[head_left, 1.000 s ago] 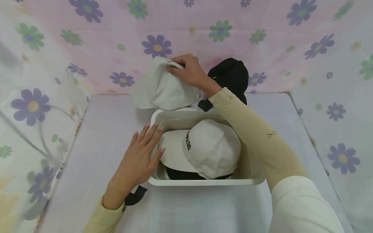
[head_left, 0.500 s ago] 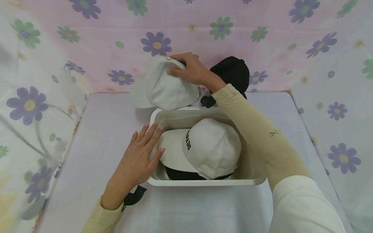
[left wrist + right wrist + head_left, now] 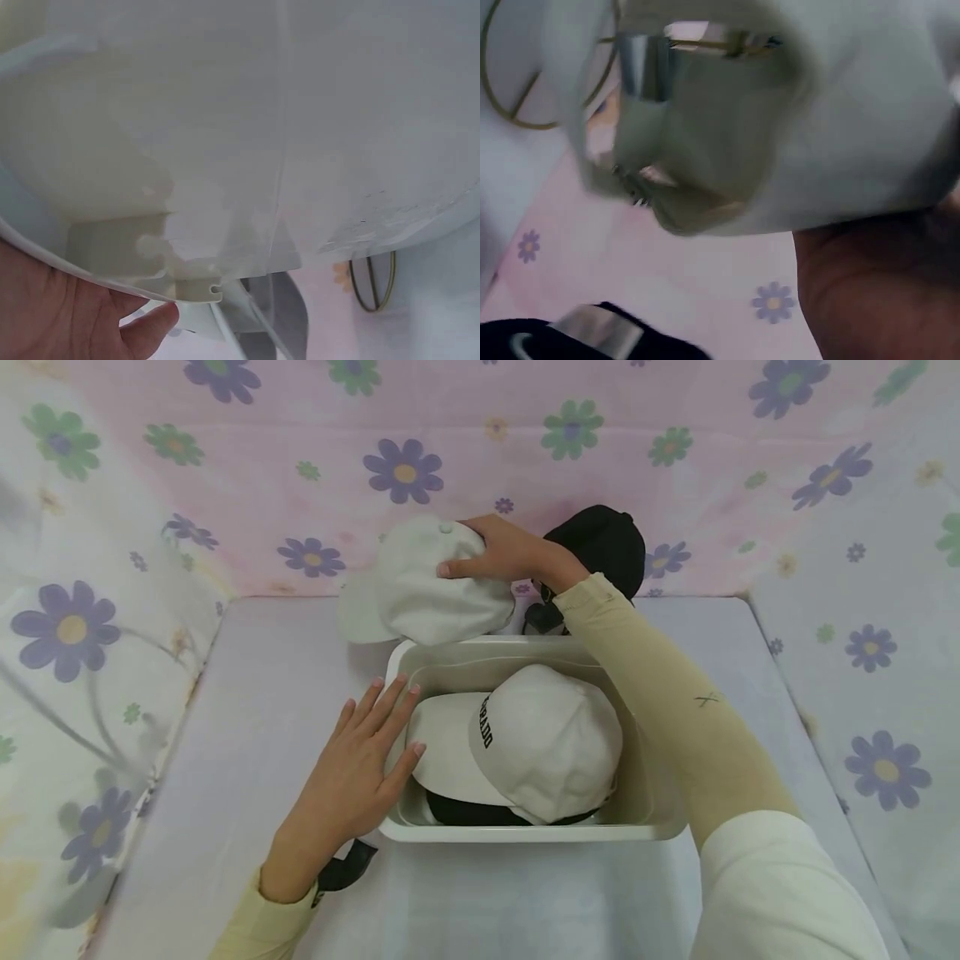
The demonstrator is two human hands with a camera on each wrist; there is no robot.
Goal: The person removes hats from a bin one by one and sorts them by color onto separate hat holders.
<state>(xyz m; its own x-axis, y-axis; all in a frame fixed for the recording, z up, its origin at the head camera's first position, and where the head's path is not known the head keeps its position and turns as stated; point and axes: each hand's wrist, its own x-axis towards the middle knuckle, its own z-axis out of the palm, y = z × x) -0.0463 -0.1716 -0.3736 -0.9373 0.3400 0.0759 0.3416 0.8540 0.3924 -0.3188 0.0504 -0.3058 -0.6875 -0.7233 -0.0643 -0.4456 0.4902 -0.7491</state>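
Note:
My right hand (image 3: 513, 556) holds the crown of a white baseball cap (image 3: 423, 593) behind the bin, thumb on the near side, the other fingers mostly hidden over the far side. In the right wrist view the cap's back opening and strap (image 3: 645, 67) show, blurred. My left hand (image 3: 348, 768) lies with straight fingers on the left rim of a white plastic bin (image 3: 532, 833). Inside the bin a white cap (image 3: 551, 739) with dark lettering sits on top of something black (image 3: 472, 810). The left wrist view shows my thumb (image 3: 150, 330) at the bin (image 3: 202, 150).
A black cap (image 3: 603, 547) stands at the back right, partly behind my right wrist. The bin rests on a pale cloth surface (image 3: 277, 693). Flowered fabric (image 3: 480, 452) rises at the back and both sides. A gold wire ring (image 3: 547, 112) appears in the right wrist view.
The held cap has come down slightly and its pinched fold has filled out into a rounder crown. My right hand has shifted slightly down and right; my left hand stays put.

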